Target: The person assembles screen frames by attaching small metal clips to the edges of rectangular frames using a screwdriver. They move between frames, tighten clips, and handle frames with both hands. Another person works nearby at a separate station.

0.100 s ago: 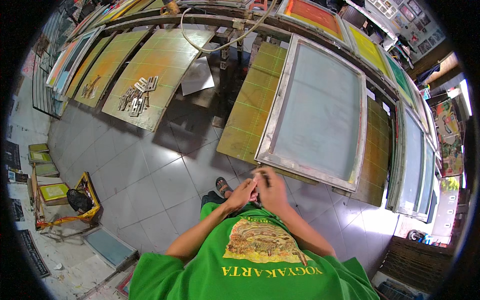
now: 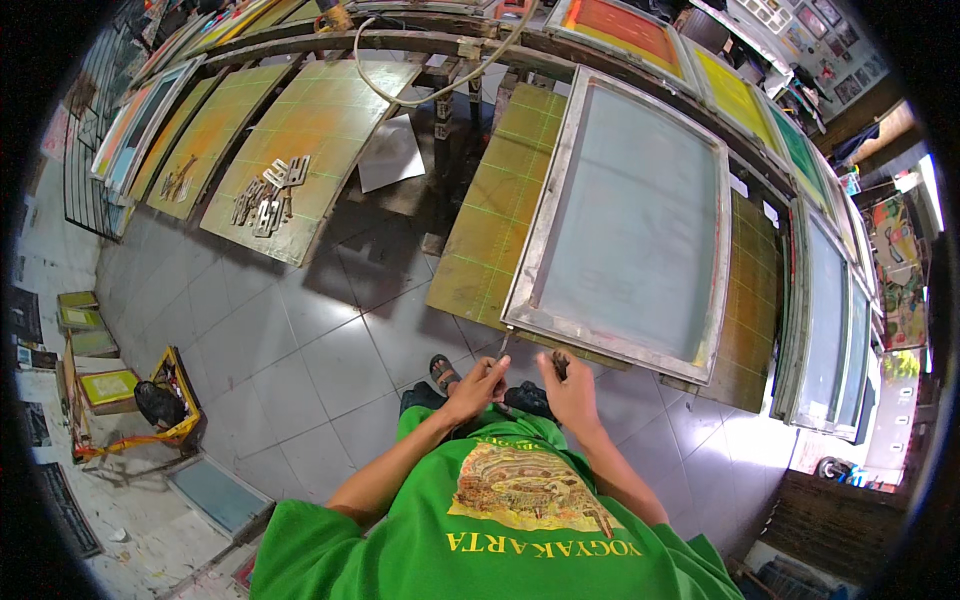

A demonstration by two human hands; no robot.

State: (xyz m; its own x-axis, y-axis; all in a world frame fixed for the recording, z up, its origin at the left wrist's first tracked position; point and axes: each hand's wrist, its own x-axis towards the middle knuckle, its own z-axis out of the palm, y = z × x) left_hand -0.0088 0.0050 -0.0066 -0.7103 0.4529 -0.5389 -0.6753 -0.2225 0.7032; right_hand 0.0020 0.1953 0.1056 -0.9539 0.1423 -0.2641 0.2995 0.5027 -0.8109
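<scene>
Hands apart. Right hand [image 2: 573,392] closed around small dark object [image 2: 561,366], kind unclear. Left hand [image 2: 478,388] pinching thin piece [image 2: 504,344], long axis and tip pointing away from body, toward screen frame [image 2: 610,347]; contact unclear. Frame lengthwise away, over board [image 2: 488,240].

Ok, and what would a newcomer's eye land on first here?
Probably the large grey-panelled frame, set over an olive board right of centre. The vivid green shirt at the lower middle likely comes next, with the left hand and right hand just above it in view. At upper left, a cluster of slotted metal pieces also stands out on another olive board.
</scene>
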